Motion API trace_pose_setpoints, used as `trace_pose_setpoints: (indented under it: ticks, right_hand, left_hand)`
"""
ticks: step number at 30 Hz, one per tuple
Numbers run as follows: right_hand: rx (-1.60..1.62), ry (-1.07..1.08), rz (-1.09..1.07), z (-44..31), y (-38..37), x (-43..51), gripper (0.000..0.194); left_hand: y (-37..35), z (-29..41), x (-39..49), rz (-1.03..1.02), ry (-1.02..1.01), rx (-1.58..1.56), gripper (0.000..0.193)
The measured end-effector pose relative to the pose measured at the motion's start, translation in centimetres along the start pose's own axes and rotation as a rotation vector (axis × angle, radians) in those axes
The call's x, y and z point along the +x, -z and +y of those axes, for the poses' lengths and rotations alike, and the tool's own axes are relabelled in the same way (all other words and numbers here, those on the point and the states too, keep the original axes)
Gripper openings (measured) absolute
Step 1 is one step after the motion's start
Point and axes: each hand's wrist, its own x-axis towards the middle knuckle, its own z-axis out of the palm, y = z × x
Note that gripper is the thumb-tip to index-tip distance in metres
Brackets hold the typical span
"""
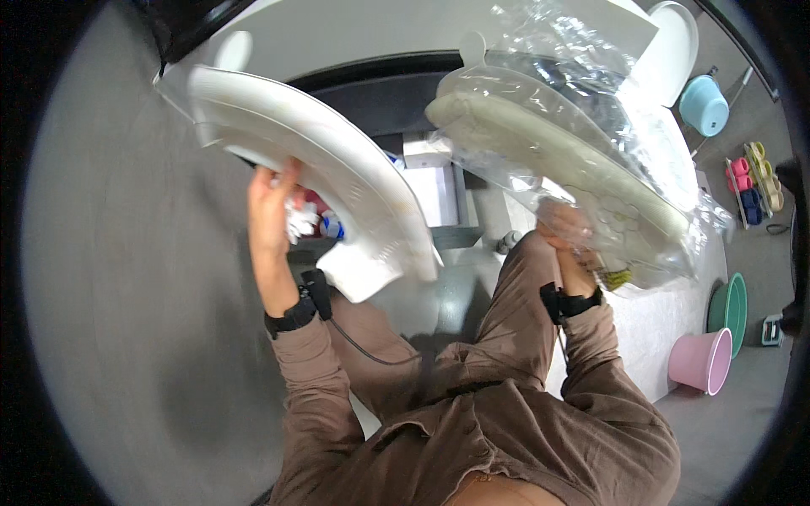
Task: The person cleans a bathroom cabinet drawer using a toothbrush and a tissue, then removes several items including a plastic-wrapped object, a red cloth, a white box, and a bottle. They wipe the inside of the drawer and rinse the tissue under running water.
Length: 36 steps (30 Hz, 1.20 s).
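My left hand (272,209) grips a large curved white pad (329,145), which looks like part of a toilet seat cover, by its inner edge. Faint yellowish marks show on its surface. On the right, my right hand (563,224) holds a pale cream curved padded piece (557,145) with embossed flower outlines. A clear plastic bag (607,82) wraps this piece and partly covers the fingers. Below and between both pieces stands an open drawer (465,234). The white pad hides much of its left side.
Inside the drawer are a white box (425,150), crumpled white material (301,221) and a blue-capped item (331,225). To the right are a light blue bucket (704,105), slippers on a rack (753,183), a green basin (729,313) and a pink bucket (701,362). A white countertop (380,31) spans the top.
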Motion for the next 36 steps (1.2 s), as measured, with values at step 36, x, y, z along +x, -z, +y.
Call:
trace_pose_setpoints:
  ticks: [36]
  right_hand:
    - [-1.277, 0.026, 1.269, 10.7, 0.9, 11.4, 0.024]
  left_hand:
    - [9.8, 9.2, -4.3, 0.504, -0.238, 0.07, 0.017]
